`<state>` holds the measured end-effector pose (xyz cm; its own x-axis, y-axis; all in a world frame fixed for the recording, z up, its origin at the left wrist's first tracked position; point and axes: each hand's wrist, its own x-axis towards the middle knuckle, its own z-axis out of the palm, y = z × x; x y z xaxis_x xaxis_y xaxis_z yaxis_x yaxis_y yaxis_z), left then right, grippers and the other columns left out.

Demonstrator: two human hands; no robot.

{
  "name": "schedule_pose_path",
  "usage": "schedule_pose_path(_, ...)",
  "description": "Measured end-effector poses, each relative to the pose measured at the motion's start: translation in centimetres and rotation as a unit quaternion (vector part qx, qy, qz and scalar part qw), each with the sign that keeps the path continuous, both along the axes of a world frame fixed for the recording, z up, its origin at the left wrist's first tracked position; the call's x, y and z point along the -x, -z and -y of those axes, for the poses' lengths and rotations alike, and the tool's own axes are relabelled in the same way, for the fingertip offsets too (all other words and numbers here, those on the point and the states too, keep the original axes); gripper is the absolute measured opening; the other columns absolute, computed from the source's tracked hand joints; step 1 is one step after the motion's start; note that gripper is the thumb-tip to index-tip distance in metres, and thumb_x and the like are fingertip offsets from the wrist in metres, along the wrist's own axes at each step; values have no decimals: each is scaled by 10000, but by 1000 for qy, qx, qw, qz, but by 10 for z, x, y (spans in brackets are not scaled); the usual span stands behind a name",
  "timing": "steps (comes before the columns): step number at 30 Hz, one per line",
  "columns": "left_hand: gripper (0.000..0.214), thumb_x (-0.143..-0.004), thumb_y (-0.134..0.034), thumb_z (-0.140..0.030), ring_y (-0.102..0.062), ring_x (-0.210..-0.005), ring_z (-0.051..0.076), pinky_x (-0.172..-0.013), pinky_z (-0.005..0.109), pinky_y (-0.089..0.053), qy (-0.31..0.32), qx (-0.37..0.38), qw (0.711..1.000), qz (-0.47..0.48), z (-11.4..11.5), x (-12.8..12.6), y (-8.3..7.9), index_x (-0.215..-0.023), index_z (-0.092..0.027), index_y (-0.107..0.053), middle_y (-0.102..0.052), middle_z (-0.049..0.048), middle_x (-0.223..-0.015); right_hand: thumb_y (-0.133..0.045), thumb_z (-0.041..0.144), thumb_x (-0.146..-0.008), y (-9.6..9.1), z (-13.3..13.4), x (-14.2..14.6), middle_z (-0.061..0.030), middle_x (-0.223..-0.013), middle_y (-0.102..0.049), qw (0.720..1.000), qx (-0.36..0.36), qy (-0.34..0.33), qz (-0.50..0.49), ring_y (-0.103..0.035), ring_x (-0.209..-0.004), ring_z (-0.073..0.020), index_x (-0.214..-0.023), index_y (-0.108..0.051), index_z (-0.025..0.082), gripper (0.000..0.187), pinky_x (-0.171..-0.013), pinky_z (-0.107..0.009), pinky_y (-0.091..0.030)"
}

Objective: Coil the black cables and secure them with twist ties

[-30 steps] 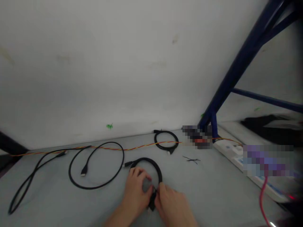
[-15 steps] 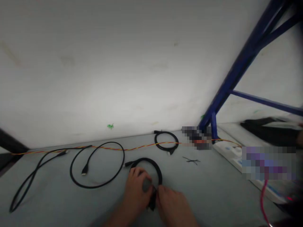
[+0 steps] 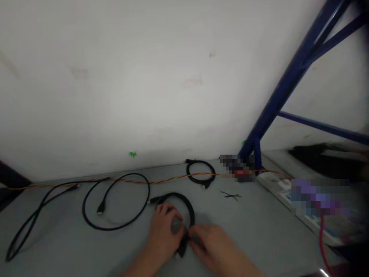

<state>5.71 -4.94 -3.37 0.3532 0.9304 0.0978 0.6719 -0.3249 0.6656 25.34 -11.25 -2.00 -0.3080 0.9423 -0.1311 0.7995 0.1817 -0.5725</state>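
A coiled black cable (image 3: 184,202) lies on the grey table near its front. My left hand (image 3: 165,231) rests on the coil's left side, fingers curled around it. My right hand (image 3: 211,244) pinches the coil's near end, where a black connector (image 3: 182,249) sticks out between the two hands. What the fingertips pinch beyond the cable is too small to make out.
A loose black cable loop (image 3: 115,202) with a plug lies to the left. A small coiled cable (image 3: 201,173) sits by the wall. A red-yellow twisted wire (image 3: 161,179) runs along the wall. A black twist tie (image 3: 230,195), a white power strip (image 3: 276,186) and a blue frame (image 3: 288,80) stand right.
My right hand has shifted slightly right and its fingers have tightened at the coil's near end. The view has drifted a little; the cables on the table have not moved.
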Motion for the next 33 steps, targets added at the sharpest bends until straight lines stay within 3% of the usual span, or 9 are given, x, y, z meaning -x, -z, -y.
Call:
schedule_pose_path(5,172,-775,-794,-110,-609,-1187,322,-1074,522,-475,2,2,1000,0,0,0,1,-876,-239,-742,-710,65,-1159,-609,144,-964,8,-1,6,-65,-1043,-822,999,-22,23,-3,-782,-966,-265,-1090,-750,208,199,-835,-300,-486)
schedule_pose_path(13,200,-764,-786,-81,-602,-1189,314,-1071,508,-470,0,6,1000,8,0,0,2,-891,-231,-748,-698,66,-1169,-628,101,-833,31,0,20,-4,-736,-732,990,-46,125,-48,-667,-656,-173,-890,-690,205,134,-641,-274,-359)
schedule_pose_path(21,186,-758,-813,-109,-596,-1205,323,-1080,523,-477,1,14,1000,25,-1,2,6,-884,-232,-753,-691,77,-1187,-628,151,-832,57,2,15,45,-637,-616,977,-96,126,-144,-545,-557,-130,-892,-669,213,95,-586,-253,-325)
schedule_pose_path(27,53,-914,-752,-248,-588,-1249,321,-1109,539,-476,54,7,998,23,-2,6,5,-928,-268,-800,-699,79,-1229,-611,186,-844,58,1,14,77,-584,-498,961,-109,134,-218,-461,-527,-114,-852,-651,213,49,-550,-237,-309)
schedule_pose_path(33,257,-1071,-551,-336,-600,-1212,287,-1094,516,-470,115,-21,993,1,1,9,-5,-965,-254,-771,-734,74,-1212,-609,210,-855,58,0,9,88,-579,-420,943,-114,132,-284,-410,-535,-108,-806,-644,212,60,-547,-229,-321)
